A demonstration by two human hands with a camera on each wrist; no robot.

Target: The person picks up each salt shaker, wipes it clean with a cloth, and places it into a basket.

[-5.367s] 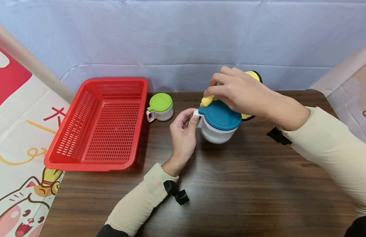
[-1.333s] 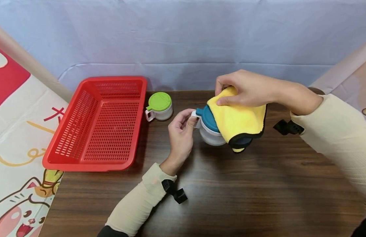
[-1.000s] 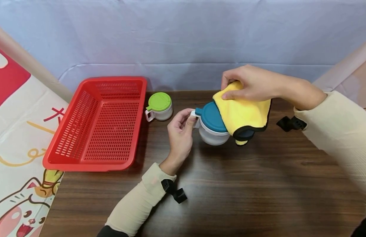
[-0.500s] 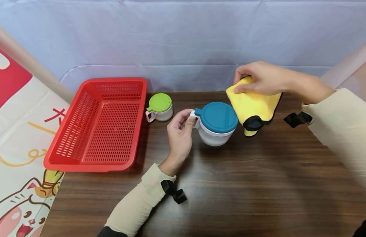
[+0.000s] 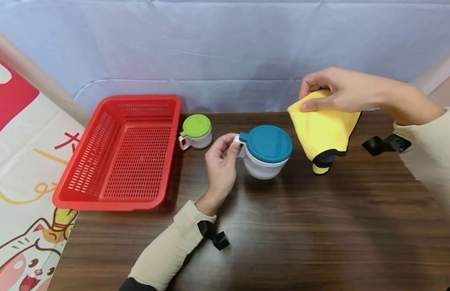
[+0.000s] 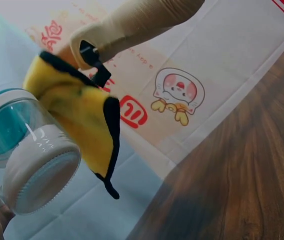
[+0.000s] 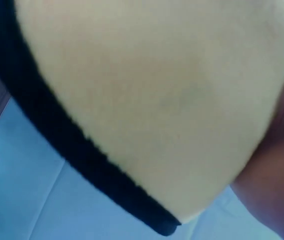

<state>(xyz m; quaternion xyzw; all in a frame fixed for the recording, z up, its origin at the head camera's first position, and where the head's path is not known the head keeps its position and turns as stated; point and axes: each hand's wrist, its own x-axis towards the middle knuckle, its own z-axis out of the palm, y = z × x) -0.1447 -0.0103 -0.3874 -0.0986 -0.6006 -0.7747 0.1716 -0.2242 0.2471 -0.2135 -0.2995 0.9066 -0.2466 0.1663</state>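
My left hand [image 5: 222,163] pinches the white handle of a clear jar with a blue lid [image 5: 269,144], held over the table in the head view. The left wrist view shows the jar's glass body and its white base [image 6: 43,170] from below. To the right of the jar, my right hand [image 5: 335,89] grips a yellow cloth [image 5: 321,131] with black edging by its upper part, and the rest hangs down. The cloth and jar are apart in the head view. In the right wrist view the cloth [image 7: 151,100] fills most of the picture and covers much of the hand.
A red plastic basket [image 5: 166,169] stands at the left of the wooden table [image 5: 283,242]. Between it and the blue-lidded jar is a smaller jar with a green lid [image 5: 196,125]. A pale cloth backdrop [image 5: 225,52] rises behind the table.
Earlier the yellow cloth was against the blue lid, covering part of it. My right hand has since carried it off to the right. My left hand keeps its hold on the jar handle.
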